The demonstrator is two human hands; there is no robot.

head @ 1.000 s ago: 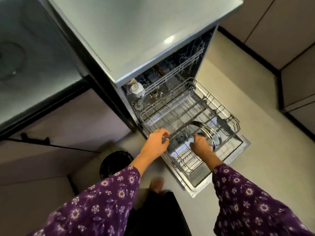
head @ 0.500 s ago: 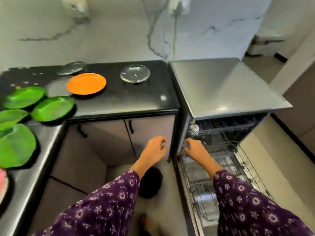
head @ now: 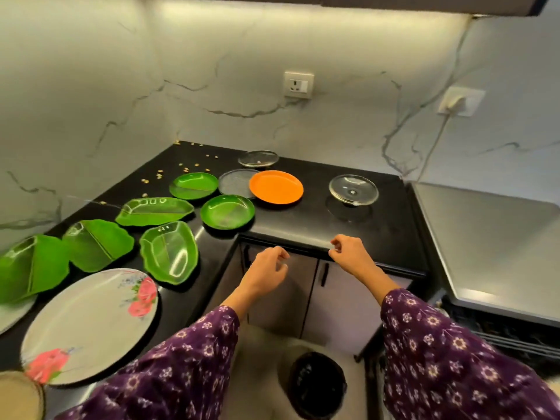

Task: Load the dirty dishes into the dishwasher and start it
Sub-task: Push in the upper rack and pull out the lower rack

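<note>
On the black L-shaped counter (head: 306, 222) lie several green leaf-shaped dishes, the nearest (head: 169, 251), a round green plate (head: 227, 212), an orange plate (head: 275, 187), a grey plate (head: 236, 182) and two glass lids (head: 353, 189) (head: 258, 158). A big floral plate (head: 91, 322) lies at the near left. My left hand (head: 266, 272) and my right hand (head: 348, 256) hover empty with loosely curled fingers at the counter's front edge, below the orange plate. The grey dishwasher (head: 491, 247) stands at the right, its open interior only partly seen.
A black bin (head: 316, 386) stands on the floor between my arms, in front of the lower cabinet doors (head: 333, 304). Small crumbs lie at the counter's back corner. A wall socket (head: 298, 85) and a plugged-in cable (head: 457, 101) are on the marble backsplash.
My view swung up and left from the dishwasher rack to the counter. My right hand let go of the glass lid in the rack, and both hands rose empty to the counter edge.
</note>
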